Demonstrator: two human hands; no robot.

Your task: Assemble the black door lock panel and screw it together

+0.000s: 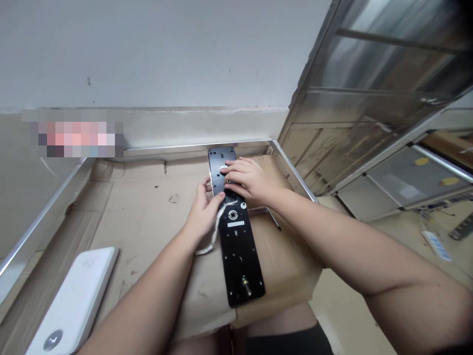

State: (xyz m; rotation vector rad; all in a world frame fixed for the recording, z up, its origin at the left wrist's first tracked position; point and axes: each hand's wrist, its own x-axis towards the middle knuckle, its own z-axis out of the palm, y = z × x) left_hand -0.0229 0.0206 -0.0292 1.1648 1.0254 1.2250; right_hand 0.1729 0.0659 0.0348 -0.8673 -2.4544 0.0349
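Observation:
A long black door lock panel (242,256) lies back side up on the cardboard. It shows a square spindle hole in a round fitting, screw holes, a white label and a metal post at its near end. My left hand (203,209) grips its left edge, thumb on top and fingers at the side. A pale cable (215,229) runs out from the panel beside that hand. Across the panel's upper half rests my right hand (248,180), its fingers stretched over the surface and the thumb apart. Near its fingertips is a small white patch; what lies beneath the palm is hidden.
Brown cardboard (148,212) covers a table with a raised metal rim (295,170). On the left lies a white oblong device (79,296) with a round dark button. Right of the panel is a thin dark rod (273,218). A power strip (436,245) lies on the floor.

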